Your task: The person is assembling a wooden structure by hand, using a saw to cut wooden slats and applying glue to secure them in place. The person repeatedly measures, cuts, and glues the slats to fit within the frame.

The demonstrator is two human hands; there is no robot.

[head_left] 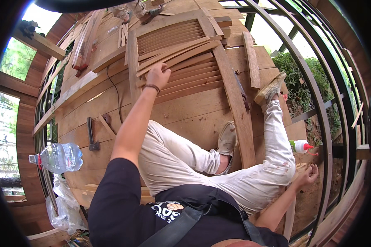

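My left hand point(158, 77), a dark bracelet at its wrist, is over the left side of a wooden louvred frame point(231, 90). Its fingers are curled together above the loose wooden slats point(181, 53) that lie slanted across the frame; whatever they may grip is hidden. Thin fixed slats point(198, 78) run across the frame's opening beneath. Low at the right, my right hand point(306, 177) is raised with its fingers bent in, and I cannot make out anything in them. Just above that hand is a white glue bottle point(299, 146) with a red cap, tipped on its side.
A hammer-like tool point(92, 133) lies on the plank floor left of my legs, near a dark cord point(116, 92). A large clear plastic bottle point(59, 158) and a plastic bag point(64, 206) are at the left. Metal railing point(317, 90) curves along the right. Another person's feet point(142, 14) show at the top.
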